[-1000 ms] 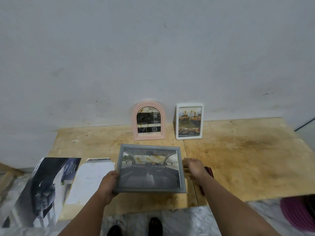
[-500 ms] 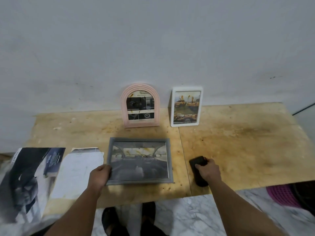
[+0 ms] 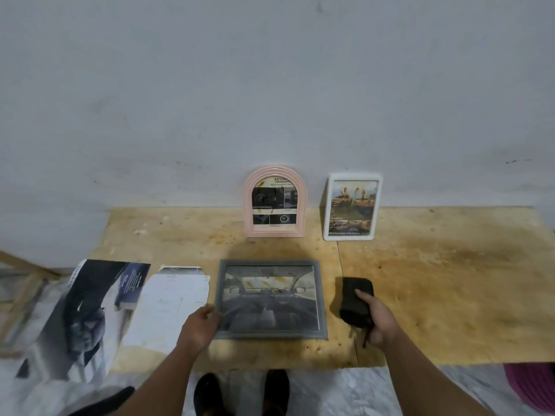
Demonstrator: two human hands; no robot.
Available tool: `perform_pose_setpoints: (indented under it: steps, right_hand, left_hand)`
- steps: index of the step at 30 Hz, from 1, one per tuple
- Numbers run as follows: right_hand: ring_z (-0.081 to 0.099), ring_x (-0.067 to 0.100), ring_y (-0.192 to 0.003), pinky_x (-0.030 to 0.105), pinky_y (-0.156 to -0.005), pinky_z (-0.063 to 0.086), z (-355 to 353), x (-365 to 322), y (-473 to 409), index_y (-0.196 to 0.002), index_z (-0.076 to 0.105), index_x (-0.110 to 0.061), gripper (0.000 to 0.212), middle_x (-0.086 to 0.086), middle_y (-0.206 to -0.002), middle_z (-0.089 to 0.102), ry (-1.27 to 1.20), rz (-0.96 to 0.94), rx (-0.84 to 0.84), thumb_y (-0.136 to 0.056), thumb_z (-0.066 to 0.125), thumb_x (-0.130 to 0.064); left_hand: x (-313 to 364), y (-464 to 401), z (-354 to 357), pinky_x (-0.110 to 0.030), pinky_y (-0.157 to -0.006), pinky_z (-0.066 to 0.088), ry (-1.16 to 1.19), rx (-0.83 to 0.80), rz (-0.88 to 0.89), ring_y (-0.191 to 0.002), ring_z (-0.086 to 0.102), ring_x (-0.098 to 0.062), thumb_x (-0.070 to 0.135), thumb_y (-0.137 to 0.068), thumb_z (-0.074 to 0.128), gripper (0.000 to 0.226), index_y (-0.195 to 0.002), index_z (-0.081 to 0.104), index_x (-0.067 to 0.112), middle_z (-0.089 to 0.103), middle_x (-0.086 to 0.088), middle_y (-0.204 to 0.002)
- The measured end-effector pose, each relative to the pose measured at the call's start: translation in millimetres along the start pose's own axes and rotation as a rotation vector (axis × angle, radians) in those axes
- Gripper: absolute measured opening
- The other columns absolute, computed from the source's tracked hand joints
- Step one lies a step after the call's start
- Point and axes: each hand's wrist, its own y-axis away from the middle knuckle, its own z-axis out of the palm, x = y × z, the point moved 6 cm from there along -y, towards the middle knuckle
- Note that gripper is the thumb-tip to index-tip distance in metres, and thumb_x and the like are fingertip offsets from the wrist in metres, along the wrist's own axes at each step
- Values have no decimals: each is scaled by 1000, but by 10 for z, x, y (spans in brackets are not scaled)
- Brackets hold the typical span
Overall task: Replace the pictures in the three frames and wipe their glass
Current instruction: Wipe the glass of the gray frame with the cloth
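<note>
A grey picture frame (image 3: 271,298) with a car-interior picture lies flat near the front edge of the wooden table (image 3: 450,280). My left hand (image 3: 199,327) grips its lower left corner. My right hand (image 3: 380,321) rests on a black folded cloth (image 3: 356,298) lying just right of the frame, fingers closed around its near end. A pink arched frame (image 3: 274,202) and a white rectangular frame (image 3: 352,208) stand upright against the wall at the back, each with a picture inside.
Left of the grey frame lie a white sheet of paper (image 3: 166,310) and a dark printed magazine page (image 3: 90,310) hanging over the table's left end. A purple object (image 3: 531,385) sits on the marble floor at the lower right. My shoes (image 3: 243,391) show under the front edge.
The grey frame went from held up in both hands to lying flat on the table. My right hand let go of it and took the black cloth on the right.
</note>
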Motion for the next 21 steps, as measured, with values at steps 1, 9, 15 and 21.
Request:
perform_pose_setpoints:
  steps: [1,9,15,21]
  right_hand:
    - [68,42,-107,47,-83,57,115,24,15,-120,64,-1,39,24,-109,75,-56,35,-50,-92,73,-28]
    - [58,43,-129,56,-112,43,974,249,303,-134,57,0,51,28,-129,66,-175,112,-329,-94,70,-27]
    - [64,39,-116,52,-82,60,1363,527,748,-136,58,4,47,26,-131,65,-197,174,-485,-97,61,-21]
    - [63,50,-116,63,-95,54,1423,823,1101,-135,52,9,48,36,-124,64,-111,148,-365,-92,61,-8]
  left_hand:
    - [-29,29,-17,-44,-109,48,-9,1,0,-125,61,-32,29,-104,59,44,-143,59,10,63,-14,-141]
    - [-151,362,-245,-33,-98,47,-3,47,40,-122,61,-23,35,-98,68,48,-140,62,13,62,-11,-143]
    - [-230,460,-500,-33,-95,47,-43,82,105,-129,59,-27,31,-100,67,44,-139,62,12,62,-15,-142]
    - [-344,577,-681,-31,-101,47,-113,53,168,-120,60,-20,38,-100,66,42,-137,63,19,63,-8,-137]
